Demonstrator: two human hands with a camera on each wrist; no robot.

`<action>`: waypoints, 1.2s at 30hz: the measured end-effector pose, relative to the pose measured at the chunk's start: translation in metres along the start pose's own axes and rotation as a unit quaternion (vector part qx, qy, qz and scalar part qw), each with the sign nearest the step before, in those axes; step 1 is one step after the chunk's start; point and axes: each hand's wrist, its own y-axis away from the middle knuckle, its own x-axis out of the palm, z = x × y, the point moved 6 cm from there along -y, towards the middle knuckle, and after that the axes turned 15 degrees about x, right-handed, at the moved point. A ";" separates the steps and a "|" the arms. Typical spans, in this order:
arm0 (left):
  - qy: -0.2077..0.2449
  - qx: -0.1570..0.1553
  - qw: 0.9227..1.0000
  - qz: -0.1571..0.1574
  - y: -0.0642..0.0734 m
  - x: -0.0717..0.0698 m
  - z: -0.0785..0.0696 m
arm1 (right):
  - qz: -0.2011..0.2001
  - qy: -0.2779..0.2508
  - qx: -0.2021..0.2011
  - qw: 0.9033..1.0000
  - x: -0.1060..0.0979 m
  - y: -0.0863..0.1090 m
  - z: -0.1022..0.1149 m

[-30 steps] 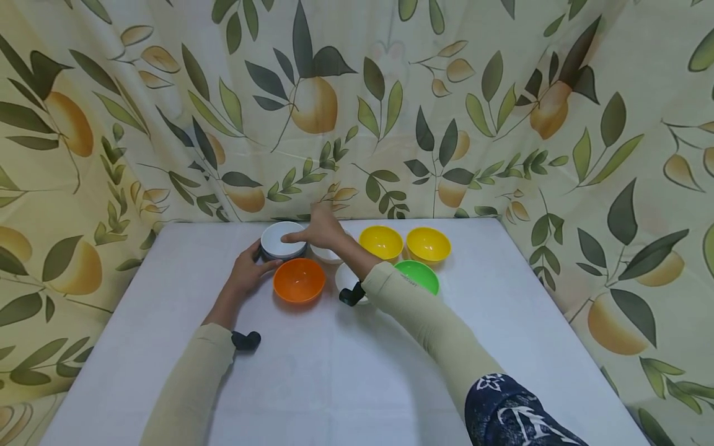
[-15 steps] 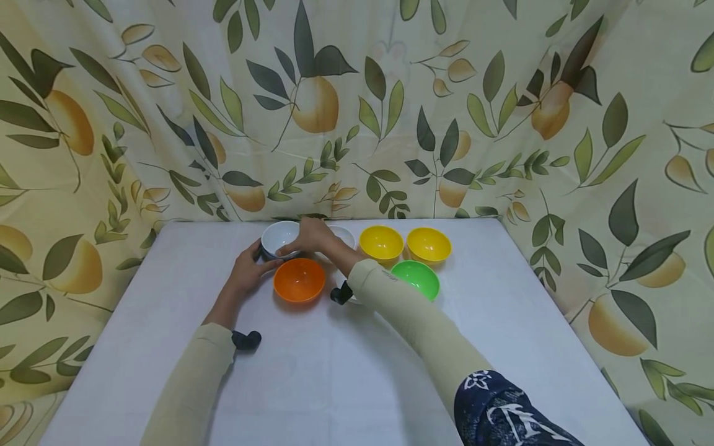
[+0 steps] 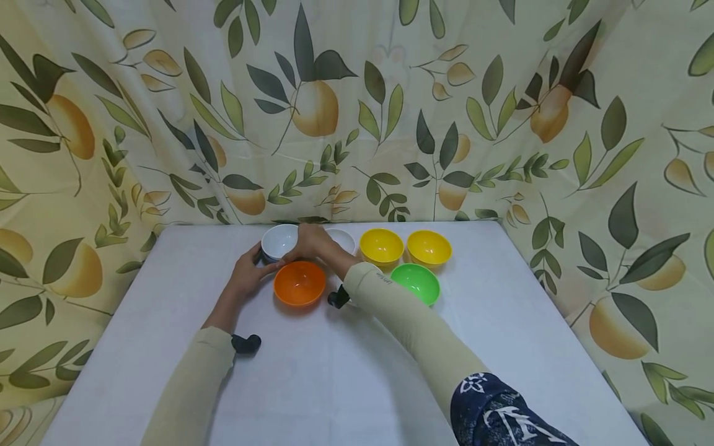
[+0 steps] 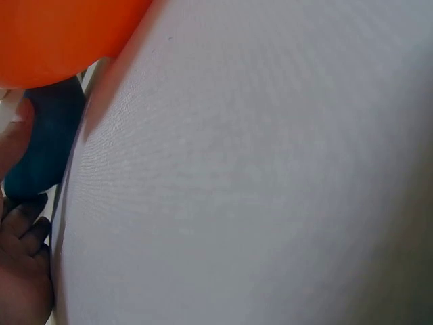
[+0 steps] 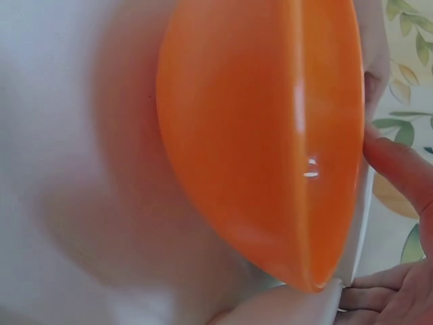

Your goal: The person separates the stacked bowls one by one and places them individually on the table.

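Observation:
At the back left of the table, a white bowl (image 3: 279,240) sits nested in a dark teal bowl (image 4: 53,135), whose side shows in the left wrist view. My left hand (image 3: 248,269) holds the dark bowl from the left, thumb in front and fingers round its far side. From the right, my right hand (image 3: 312,241) grips the white bowl's side, its thumb reaching toward the left thumb. Just in front of both hands stands an orange bowl (image 3: 299,284), upright. It fills much of the right wrist view, with the right thumb behind its rim.
Right of the stack are another white bowl (image 3: 341,240) and two yellow bowls (image 3: 381,246). A green bowl (image 3: 417,284) stands before the yellow ones. The right forearm mostly covers one more white bowl (image 5: 284,308). A patterned curtain (image 3: 357,155) hangs behind the white table (image 3: 301,371).
My right hand has come down and left onto the right side of the stacked bowls, its thumb meeting the left thumb. The left hand has stayed on the stack.

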 end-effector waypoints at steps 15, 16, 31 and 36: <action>0.008 0.005 1.000 -0.002 -0.001 -0.001 0.000 | -0.033 -0.021 0.009 0.999 0.002 -0.001 0.002; 0.010 0.004 1.000 -0.001 -0.001 -0.001 0.000 | -0.034 -0.021 0.009 0.999 0.002 -0.001 0.002; 0.004 0.031 1.000 -0.002 0.000 -0.001 -0.001 | -0.052 -0.054 -0.010 0.997 -0.010 0.006 0.006; 0.005 0.034 0.999 -0.004 0.000 -0.001 -0.002 | -0.055 -0.093 -0.020 0.994 -0.016 0.012 0.008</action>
